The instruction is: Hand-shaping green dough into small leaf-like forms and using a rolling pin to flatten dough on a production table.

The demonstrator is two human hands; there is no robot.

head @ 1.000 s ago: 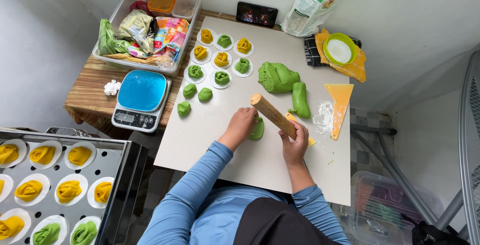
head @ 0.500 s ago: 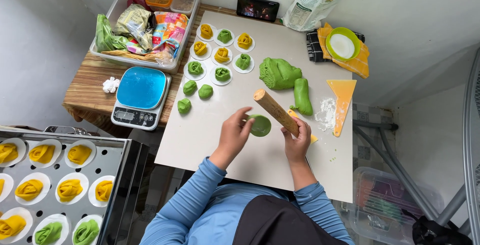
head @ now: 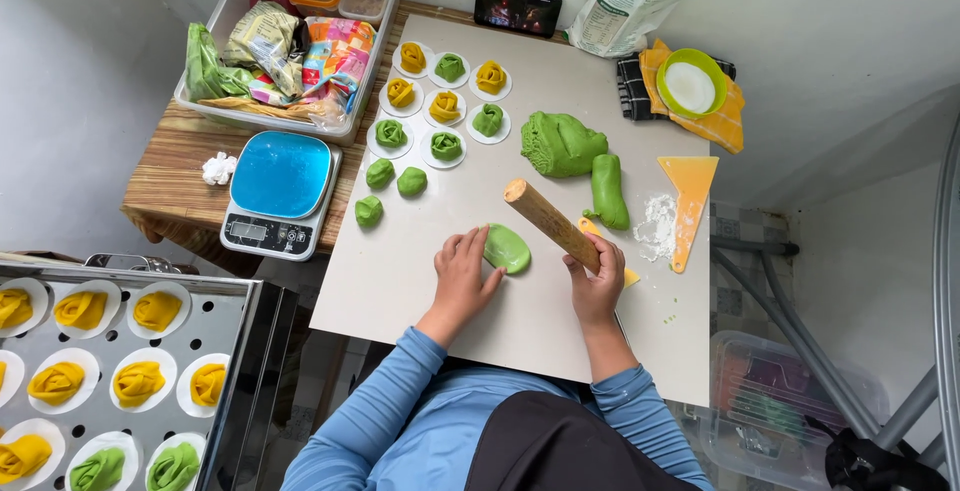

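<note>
A flattened disc of green dough [head: 508, 248] lies on the white work board [head: 400, 281]. My left hand [head: 464, 273] rests flat on the board, its fingers touching the disc's left edge. In my right hand [head: 596, 286] is a wooden rolling pin [head: 549, 223], held by its near end and angled up and to the left above the disc. A big lump of green dough [head: 560, 143] and a green dough log [head: 608, 189] sit just beyond the pin. Three small green dough balls [head: 381, 173] lie to the left.
Shaped yellow and green buns on paper rounds [head: 444, 106] fill the board's far side. A blue kitchen scale [head: 279, 191], a plastic bin of packets [head: 290, 36], an orange scraper [head: 688, 196] beside spilled flour, a green bowl [head: 690, 83], a phone [head: 517, 9] and a steamer tray of buns [head: 110, 371] surround it.
My left hand has lifted off the green dough and slid to its left, uncovering the flattened disc. The rolling pin stays in my right hand, tilted about the same.
</note>
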